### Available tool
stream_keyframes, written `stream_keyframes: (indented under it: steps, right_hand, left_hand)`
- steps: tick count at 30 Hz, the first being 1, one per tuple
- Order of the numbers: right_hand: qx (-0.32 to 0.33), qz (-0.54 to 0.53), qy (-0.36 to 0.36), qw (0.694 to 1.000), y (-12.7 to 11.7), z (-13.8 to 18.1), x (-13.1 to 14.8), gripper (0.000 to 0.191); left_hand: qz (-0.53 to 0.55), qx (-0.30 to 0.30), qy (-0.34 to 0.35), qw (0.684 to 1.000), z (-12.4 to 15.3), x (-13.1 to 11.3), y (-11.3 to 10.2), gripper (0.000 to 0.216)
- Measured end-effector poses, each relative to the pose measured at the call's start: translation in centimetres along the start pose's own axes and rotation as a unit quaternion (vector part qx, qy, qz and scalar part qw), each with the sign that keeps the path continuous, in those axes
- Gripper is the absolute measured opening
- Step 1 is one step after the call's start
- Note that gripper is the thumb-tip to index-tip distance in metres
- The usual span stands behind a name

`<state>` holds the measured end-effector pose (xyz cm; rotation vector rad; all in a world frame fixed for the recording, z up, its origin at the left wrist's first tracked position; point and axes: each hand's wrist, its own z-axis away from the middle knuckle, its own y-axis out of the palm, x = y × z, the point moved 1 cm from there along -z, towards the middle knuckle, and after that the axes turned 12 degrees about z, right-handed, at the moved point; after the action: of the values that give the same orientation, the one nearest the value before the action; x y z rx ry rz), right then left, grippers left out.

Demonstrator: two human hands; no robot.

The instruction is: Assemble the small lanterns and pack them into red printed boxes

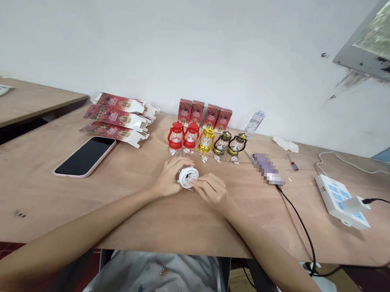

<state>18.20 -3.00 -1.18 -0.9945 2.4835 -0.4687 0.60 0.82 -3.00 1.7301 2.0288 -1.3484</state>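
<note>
My left hand [168,178] is wrapped around a small white lantern [188,177] lying on its side on the wooden table [116,203], its round base turned toward me. My right hand [211,190] pinches at that base from the right, fingers closed; whatever it grips is too small to make out. Just behind stands a row of little lanterns: two red lanterns [183,135], a gold lantern [206,139] and two dark bronze lanterns [229,143], with tiny clear packets [202,156] in front of them.
Red boxes [204,114] stand upright by the wall; flattened red cartons [118,118] lie at back left beside a phone [85,156]. At right are a screwdriver [292,163], a blurred purple item [267,169] with a black cable, a power strip [341,201] and a plastic bottle [254,122].
</note>
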Motion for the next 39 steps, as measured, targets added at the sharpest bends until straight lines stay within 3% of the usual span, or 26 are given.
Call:
stream_keyframes:
  steps: [8, 22, 34, 39]
  right_hand:
    - [-0.03, -0.045, 0.029, 0.998, 0.61, 0.85, 0.33, 0.011]
    - [-0.023, -0.017, 0.018, 0.999, 0.29, 0.06, 0.69, 0.014]
    - [-0.004, -0.035, 0.026, 0.999, 0.62, 0.52, 0.77, 0.012]
    - [0.032, -0.055, 0.043, 0.997, 0.76, 0.73, 0.68, 0.011]
  left_hand:
    - [0.029, -0.014, 0.01, 0.999, -0.03, -0.08, 0.13, 0.038]
    - [0.029, -0.008, 0.01, 0.999, -0.01, -0.72, 0.15, 0.035]
    - [0.013, 0.007, 0.004, 1.0, 0.05, -0.86, 0.08, 0.037]
    - [0.012, 0.004, 0.001, 1.0, 0.02, -0.79, 0.11, 0.037]
